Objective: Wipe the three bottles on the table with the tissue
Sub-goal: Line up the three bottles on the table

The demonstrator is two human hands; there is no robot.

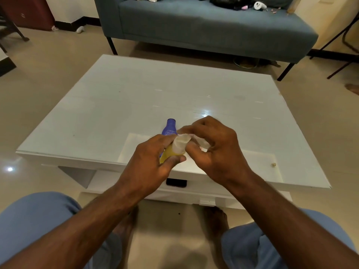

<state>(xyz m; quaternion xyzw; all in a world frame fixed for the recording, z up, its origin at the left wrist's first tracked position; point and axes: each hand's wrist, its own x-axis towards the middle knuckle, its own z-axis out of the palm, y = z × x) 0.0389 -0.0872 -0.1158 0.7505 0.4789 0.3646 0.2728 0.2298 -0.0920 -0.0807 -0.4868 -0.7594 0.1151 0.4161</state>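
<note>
My left hand (153, 158) grips a small yellow bottle (168, 153) above the near edge of the white table (120, 105). My right hand (215, 146) presses a crumpled white tissue (182, 142) around the bottle's upper end. Just behind my hands a blue-purple bottle (170, 127) stands on the table, its lower part hidden by my fingers. A third bottle is not visible.
A dark phone (176, 183) lies on the shelf under the tabletop. A small crumb (273, 164) sits near the table's right front corner. A grey-blue sofa (204, 26) stands beyond the table. My knees and bare feet are below.
</note>
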